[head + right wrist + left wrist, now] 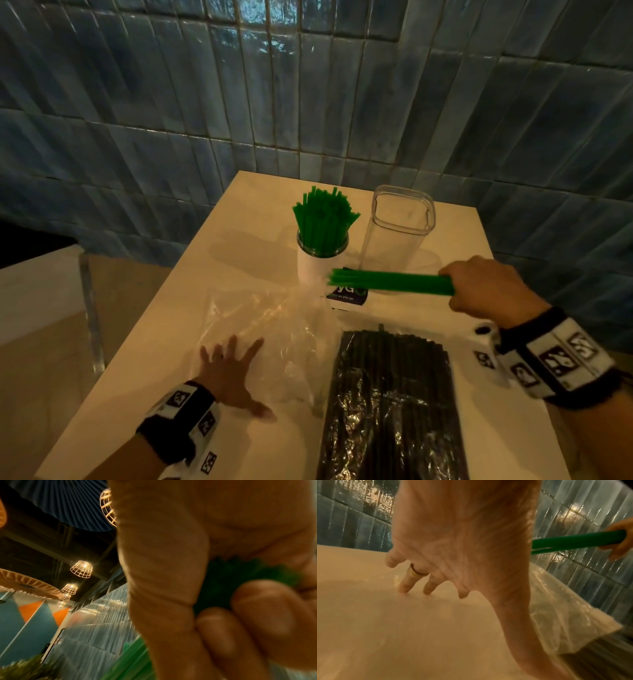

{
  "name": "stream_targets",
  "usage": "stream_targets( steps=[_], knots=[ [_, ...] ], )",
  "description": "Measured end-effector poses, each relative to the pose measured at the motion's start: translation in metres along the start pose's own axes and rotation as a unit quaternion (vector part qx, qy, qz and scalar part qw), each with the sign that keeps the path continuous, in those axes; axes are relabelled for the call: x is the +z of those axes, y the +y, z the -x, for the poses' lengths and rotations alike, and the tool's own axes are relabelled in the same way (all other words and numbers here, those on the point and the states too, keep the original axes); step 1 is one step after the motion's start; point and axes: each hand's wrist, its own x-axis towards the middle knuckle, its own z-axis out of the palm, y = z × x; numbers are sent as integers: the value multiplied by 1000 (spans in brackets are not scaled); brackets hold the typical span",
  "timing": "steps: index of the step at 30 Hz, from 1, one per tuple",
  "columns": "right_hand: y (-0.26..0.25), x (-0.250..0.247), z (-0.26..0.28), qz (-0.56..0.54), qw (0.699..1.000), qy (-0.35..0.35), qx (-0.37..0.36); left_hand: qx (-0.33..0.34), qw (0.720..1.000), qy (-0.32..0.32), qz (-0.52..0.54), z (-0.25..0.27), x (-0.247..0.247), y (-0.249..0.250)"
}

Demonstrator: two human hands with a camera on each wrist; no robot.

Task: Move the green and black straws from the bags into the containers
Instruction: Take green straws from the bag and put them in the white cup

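My right hand (pixel 479 287) grips a bundle of green straws (pixel 390 281) held level above the table, their free ends pointing left toward a white round container (pixel 313 270) packed with upright green straws (pixel 323 219). An empty clear square container (pixel 399 229) stands to its right. My left hand (pixel 233 370) lies flat with fingers spread on an emptied clear plastic bag (pixel 274 329). A bag of black straws (pixel 390 404) lies at the front right. In the left wrist view my fingers (pixel 406 584) press the table, and the green straws (pixel 576 540) cross at the right.
The white table (pixel 178 342) sits in a corner of blue tiled wall (pixel 308 85). A small printed label card (pixel 346 296) lies by the white container. A clear acrylic panel (pixel 92 308) stands off the table's left edge.
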Motion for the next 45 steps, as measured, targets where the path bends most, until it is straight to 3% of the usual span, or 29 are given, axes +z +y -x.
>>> stream_targets(
  steps=[2,3,4,5,7,9,10,13,16,19,22,26,28,29,31,35,39,43,45],
  knots=[
    [4,-13,5,-6,1000,19,-2,11,1000,-1,25,4,-8,3],
    [1,-17,7,0,1000,22,-10,25,997,42,55,8,-15,7],
    [-5,-19,9,10,999,21,-22,44,987,125,95,12,-22,14],
    [-13,-20,10,21,999,20,-38,71,961,230,136,16,-29,22],
    [-32,-18,11,33,996,22,-79,149,880,424,153,21,-45,41],
    [-55,-17,14,23,990,31,-132,205,820,525,96,26,-58,58],
    [-66,-16,16,12,986,41,-161,221,818,525,78,28,-63,65],
    [-81,-19,19,-28,969,87,-229,200,860,460,96,31,-69,73],
    [-74,-31,24,-233,937,110,-236,190,855,443,188,27,-62,71],
    [-75,-30,22,-426,842,231,-237,221,818,455,275,22,-49,73],
    [-103,-10,21,-479,779,283,-288,241,788,440,358,25,-47,83],
    [-128,10,14,-598,601,451,-279,253,793,382,402,31,-44,100],
    [-135,5,17,-689,502,454,-259,263,796,337,429,37,-45,108],
    [-138,2,18,-717,468,446,-261,257,800,310,445,39,-46,112],
    [-140,-2,19,-715,454,461,-265,245,812,260,462,40,-51,118],
    [-136,-1,17,-622,497,544,-265,209,851,190,442,28,-59,112],
    [-135,1,16,-601,500,569,-256,202,858,218,419,18,-68,105],
    [-133,-11,11,-715,391,515,-267,251,823,267,433,21,-84,104],
    [-133,-15,3,-770,395,445,-233,264,809,272,450,26,-97,107]
  ],
)
